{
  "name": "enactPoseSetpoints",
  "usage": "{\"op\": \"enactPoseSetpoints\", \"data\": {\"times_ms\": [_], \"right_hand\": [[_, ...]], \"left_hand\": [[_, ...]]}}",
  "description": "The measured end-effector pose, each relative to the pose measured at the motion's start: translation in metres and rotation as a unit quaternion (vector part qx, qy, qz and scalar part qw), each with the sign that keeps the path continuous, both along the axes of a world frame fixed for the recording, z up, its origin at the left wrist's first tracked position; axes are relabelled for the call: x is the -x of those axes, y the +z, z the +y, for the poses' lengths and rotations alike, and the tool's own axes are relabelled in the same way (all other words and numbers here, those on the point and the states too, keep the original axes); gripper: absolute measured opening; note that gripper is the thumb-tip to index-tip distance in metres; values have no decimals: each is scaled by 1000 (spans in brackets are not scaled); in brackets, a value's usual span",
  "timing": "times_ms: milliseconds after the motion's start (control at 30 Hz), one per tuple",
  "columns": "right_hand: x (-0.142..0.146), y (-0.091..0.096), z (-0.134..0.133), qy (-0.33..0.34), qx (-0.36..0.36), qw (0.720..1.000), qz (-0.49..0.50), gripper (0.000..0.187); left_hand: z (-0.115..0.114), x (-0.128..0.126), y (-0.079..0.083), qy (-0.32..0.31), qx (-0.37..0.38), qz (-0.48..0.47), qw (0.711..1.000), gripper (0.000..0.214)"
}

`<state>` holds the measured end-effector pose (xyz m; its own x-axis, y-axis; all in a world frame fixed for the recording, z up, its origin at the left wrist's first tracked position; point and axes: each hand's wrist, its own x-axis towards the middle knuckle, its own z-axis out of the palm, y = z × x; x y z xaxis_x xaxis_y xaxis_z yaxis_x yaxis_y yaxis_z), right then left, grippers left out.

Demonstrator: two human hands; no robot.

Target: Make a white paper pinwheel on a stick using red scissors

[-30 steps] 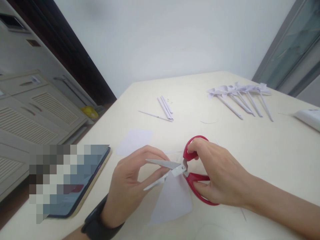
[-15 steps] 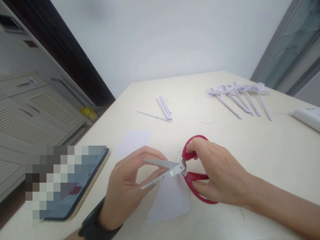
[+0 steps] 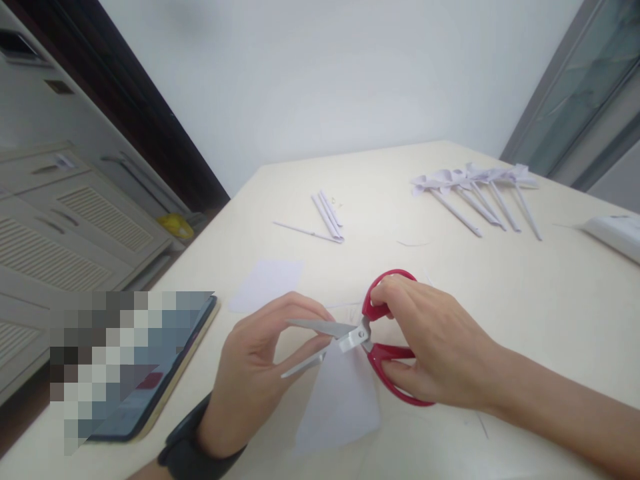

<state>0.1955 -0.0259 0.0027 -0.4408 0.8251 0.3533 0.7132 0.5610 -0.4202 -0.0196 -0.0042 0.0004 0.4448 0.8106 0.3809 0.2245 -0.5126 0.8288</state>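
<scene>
My right hand (image 3: 435, 343) grips a pair of scissors (image 3: 360, 335) by its red handles, thumb in the lower loop and fingers in the upper one. The blades are spread apart and point left, across my left hand. A white sheet of paper (image 3: 343, 407) hangs below the pivot, its upper end between the blades. My left hand (image 3: 267, 360), with a black band (image 3: 200, 440) at its wrist, pinches the top of that paper; its fingertips are partly hidden behind the upper blade.
A second white paper piece (image 3: 267, 283) lies beyond my left hand. A phone (image 3: 165, 373) rests at left. Farther back are rolled paper sticks (image 3: 327, 217) and a thin strip (image 3: 300, 230). Several paper pinwheels (image 3: 480, 190) lie at back right, near a white object (image 3: 615, 233).
Almost nothing differs. The scissors, both hands and the paper keep nearly the same positions, with only a tiny shift of the view.
</scene>
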Motion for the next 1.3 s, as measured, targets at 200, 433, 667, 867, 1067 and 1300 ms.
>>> {"op": "enactPoseSetpoints", "data": {"times_ms": [200, 433, 667, 867, 1067, 1300], "right_hand": [[-1, 0, 0, 4, -11, 1000, -26, 22], [-2, 1, -1, 5, -10, 1000, -15, 24], [-3, 2, 0, 2, 2, 1000, -13, 25], [-3, 2, 0, -2, 15, 1000, -22, 23], [-3, 2, -1, -5, 22, 999, -31, 22], [-3, 2, 1, -9, 23, 999, -34, 22]], "left_hand": [[2, 1, 0, -15, 7, -7, 1000, 11], [1, 0, 0, -6, 4, -6, 1000, 10], [1, 1, 2, 2, 10, -4, 1000, 10], [0, 0, 2, 12, 17, 6, 1000, 7], [2, 0, 3, 2, 14, 15, 1000, 6], [2, -1, 2, 16, 27, 16, 999, 4]]}}
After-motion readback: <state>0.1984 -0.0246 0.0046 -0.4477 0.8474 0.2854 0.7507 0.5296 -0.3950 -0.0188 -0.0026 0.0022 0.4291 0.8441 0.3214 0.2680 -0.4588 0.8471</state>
